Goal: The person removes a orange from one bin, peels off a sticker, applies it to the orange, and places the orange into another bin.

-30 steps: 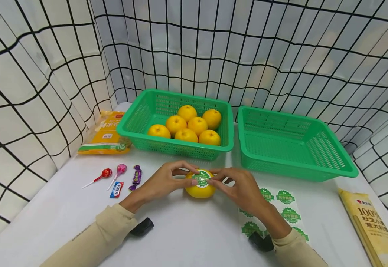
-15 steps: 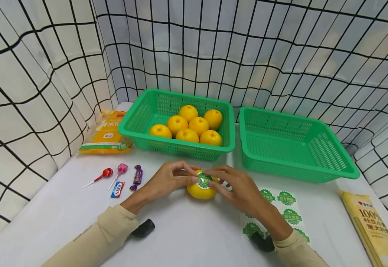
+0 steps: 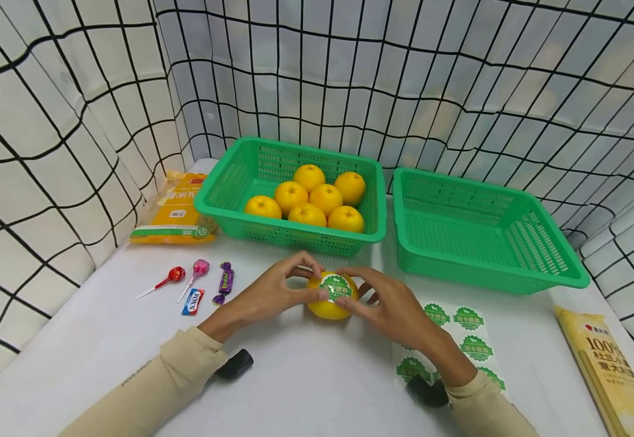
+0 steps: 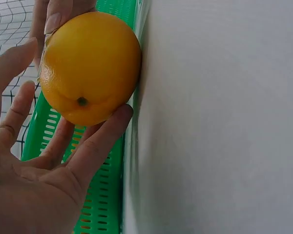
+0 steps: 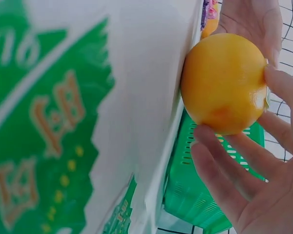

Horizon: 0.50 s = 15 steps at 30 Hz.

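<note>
A yellow-orange orange (image 3: 327, 311) sits on the white table between both hands. On its top lies a round white sticker (image 3: 335, 286) with a green emblem. My left hand (image 3: 281, 286) holds the orange from the left, thumb at the sticker's left edge; in the left wrist view its fingers reach under the orange (image 4: 90, 63). From the right, my right hand (image 3: 393, 303) holds it too, thumb on the sticker's lower right edge and index finger over the far side. The right wrist view shows several of its fingers around the orange (image 5: 224, 83); the sticker is mostly hidden there.
A green basket (image 3: 289, 229) with several oranges stands behind the hands, a second green basket (image 3: 486, 273) to its right. A sticker sheet (image 3: 472, 331) lies under the right forearm. Candies (image 3: 226, 282) lie left, a yellow packet (image 3: 606, 364) right, an orange bag (image 3: 177, 212) back left.
My right index finger has shifted from the sticker's edge to the orange's far side, and the right thumb now presses the sticker's edge. More of the sticker shows than half a second ago.
</note>
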{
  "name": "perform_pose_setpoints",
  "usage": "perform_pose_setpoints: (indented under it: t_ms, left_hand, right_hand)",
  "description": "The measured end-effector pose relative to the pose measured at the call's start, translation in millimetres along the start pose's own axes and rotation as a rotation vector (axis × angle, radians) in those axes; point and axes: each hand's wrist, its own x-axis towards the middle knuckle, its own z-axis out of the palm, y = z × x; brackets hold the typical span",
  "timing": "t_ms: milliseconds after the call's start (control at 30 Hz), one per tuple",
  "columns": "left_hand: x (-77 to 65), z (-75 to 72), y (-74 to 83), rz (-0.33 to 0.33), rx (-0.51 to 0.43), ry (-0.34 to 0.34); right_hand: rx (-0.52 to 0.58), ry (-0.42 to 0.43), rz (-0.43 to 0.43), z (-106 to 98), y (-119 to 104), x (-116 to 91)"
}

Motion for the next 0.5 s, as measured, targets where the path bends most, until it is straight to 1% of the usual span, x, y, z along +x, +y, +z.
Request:
perform_pose_setpoints:
  t_ms: [167, 267, 333, 433, 500]
  left_hand:
    - [-1.0, 0.5, 2.9, 0.017, 0.035, 0.011]
    - [-1.6, 0.2, 3.2, 0.004, 0.052, 0.016]
    - [-1.6, -0.1, 2.8, -0.006, 0.056, 0.014]
    - [-0.7, -0.6, 1.4, -0.009, 0.047, 0.002]
    - [-0.1, -0.8, 0.7, -0.002, 0.039, -0.01]
  right_hand:
    - [0.138, -0.031, -0.006, -2.9, 0.8, 5.9]
    - [0.208, -0.052, 0.024, -2.8, 4.1, 6.8]
    - [0.296, -0.084, 0.091, -3.0, 6.3, 7.0]
    - [0.445, -0.145, 0.213, -3.7, 9.6, 7.1]
    - [0.517, -0.183, 0.288, -5.1, 10.0, 6.8]
